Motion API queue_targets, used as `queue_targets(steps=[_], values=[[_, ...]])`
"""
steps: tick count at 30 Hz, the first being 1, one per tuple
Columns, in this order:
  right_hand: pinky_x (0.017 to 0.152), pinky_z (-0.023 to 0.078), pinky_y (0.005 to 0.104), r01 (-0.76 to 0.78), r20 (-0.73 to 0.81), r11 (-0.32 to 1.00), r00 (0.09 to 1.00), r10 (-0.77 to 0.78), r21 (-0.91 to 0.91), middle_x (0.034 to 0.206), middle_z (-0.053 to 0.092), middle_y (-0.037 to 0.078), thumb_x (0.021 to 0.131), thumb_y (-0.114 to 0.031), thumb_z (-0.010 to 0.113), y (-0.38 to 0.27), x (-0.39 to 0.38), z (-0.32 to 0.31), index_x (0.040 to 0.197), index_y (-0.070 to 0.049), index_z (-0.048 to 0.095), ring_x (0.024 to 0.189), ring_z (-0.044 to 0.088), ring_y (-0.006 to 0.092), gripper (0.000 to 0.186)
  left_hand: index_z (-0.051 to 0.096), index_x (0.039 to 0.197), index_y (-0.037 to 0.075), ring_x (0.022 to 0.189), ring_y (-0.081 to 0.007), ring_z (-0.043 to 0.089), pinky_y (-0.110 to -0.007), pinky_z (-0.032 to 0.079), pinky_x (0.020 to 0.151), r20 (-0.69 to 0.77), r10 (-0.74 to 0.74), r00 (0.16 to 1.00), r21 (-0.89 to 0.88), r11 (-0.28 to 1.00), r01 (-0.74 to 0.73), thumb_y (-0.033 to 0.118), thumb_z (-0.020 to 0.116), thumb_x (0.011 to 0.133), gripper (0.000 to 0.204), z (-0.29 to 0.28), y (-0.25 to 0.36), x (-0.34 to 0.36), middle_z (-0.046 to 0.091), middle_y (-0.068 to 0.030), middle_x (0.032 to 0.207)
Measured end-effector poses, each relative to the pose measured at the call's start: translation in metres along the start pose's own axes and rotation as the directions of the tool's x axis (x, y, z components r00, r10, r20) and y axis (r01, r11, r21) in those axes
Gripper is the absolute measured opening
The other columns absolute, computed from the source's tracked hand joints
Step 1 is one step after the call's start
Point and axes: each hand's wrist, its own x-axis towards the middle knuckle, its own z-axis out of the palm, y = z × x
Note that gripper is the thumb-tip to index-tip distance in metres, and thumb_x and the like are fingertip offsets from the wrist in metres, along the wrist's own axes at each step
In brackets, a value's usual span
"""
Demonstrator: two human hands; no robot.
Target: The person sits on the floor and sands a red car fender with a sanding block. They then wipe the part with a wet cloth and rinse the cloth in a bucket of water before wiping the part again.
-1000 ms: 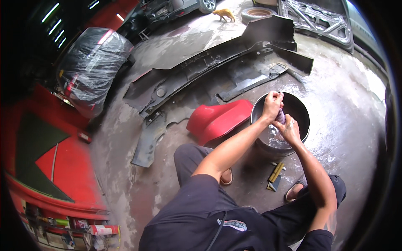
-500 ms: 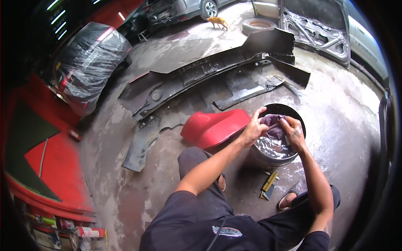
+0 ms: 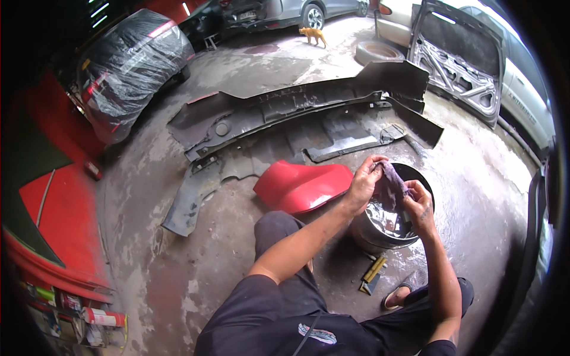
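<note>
Right in the middle of the frame, a bit to the right, both hands hold a wet purple cloth (image 3: 390, 185). The left hand (image 3: 363, 185) is closed on the cloth's upper left edge. The right hand (image 3: 418, 204) pinches the cloth's lower right side with bent fingers. The cloth hangs between the two hands, just over a round black bucket (image 3: 380, 234). Water shines inside the bucket.

Just left of the bucket lies a shiny red car part (image 3: 300, 187) on the wet floor. Below the bucket, on the floor, sits a small yellow and black tool (image 3: 372, 275). Near it, to the right, a foot in a sandal (image 3: 396, 296) shows. The person squats low, with dark pants and a dark shirt at the bottom of the frame.

Farther up, a long grey bumper (image 3: 285, 113) stretches across the floor. More dark grey pieces lie beside and under it. One bent grey strip (image 3: 190, 196) lies to the left of the red part.

In the upper left stands a car wrapped in clear plastic (image 3: 127, 71). A big red panel (image 3: 56, 213) fills the left edge. At the upper right a grey car door (image 3: 460, 71) stands open. A tyre (image 3: 380, 52) lies flat at the top, and an orange cat (image 3: 313, 34) walks near it.
</note>
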Motion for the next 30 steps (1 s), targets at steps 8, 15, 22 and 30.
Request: queue_targets(steps=[8,15,22,30], values=[[0.075,0.055,0.0288,0.164,-0.339,0.970,0.936,-0.097,0.177,0.093,0.061,0.002,0.106,-0.033,0.060,0.001,0.040,-0.018,0.132,-0.006,0.055,0.082,0.063,0.0125,0.038,0.052,0.134,0.007,0.103,-0.0086,0.062,-0.025,0.052,0.088,0.020,0.047,0.999,0.256,0.965,-0.050,0.027,0.067,0.104,0.039,0.008,0.010,-0.010,0.066,-0.0070,0.116],[0.083,0.054,0.0258,0.100,-0.065,0.995,0.993,-0.098,0.029,0.106,0.069,0.006,0.096,-0.002,0.061,-0.022,0.006,0.064,0.147,0.001,0.047,0.093,0.065,0.0100,0.053,0.062,0.132,0.004,0.106,-0.0103,0.064,-0.026,0.054,0.093,0.124,0.149,0.981,0.074,0.985,-0.159,0.010,0.057,0.107,0.026,0.009,0.039,-0.020,0.069,-0.0056,0.118],[0.068,0.052,0.0210,0.179,-0.251,0.977,0.957,-0.145,0.117,0.091,0.067,0.001,0.104,-0.008,0.050,-0.054,0.012,0.060,0.140,0.000,0.059,0.076,0.063,0.0051,0.039,0.059,0.138,0.002,0.113,-0.0108,0.063,-0.028,0.051,0.102,0.038,0.333,0.942,0.518,0.800,-0.303,0.005,0.055,0.106,0.032,0.003,0.041,-0.021,0.067,-0.0077,0.124],[0.076,0.060,0.0321,0.119,-0.332,0.920,0.943,0.012,0.373,0.109,0.070,0.013,0.103,-0.016,0.038,-0.081,0.026,0.058,0.133,-0.007,0.059,0.089,0.071,0.0193,0.038,0.058,0.130,-0.002,0.101,-0.0089,0.066,-0.025,0.055,0.086,0.137,-0.032,0.990,0.320,0.947,-0.013,0.020,0.068,0.103,0.036,0.012,0.047,-0.032,0.071,-0.0043,0.110]])
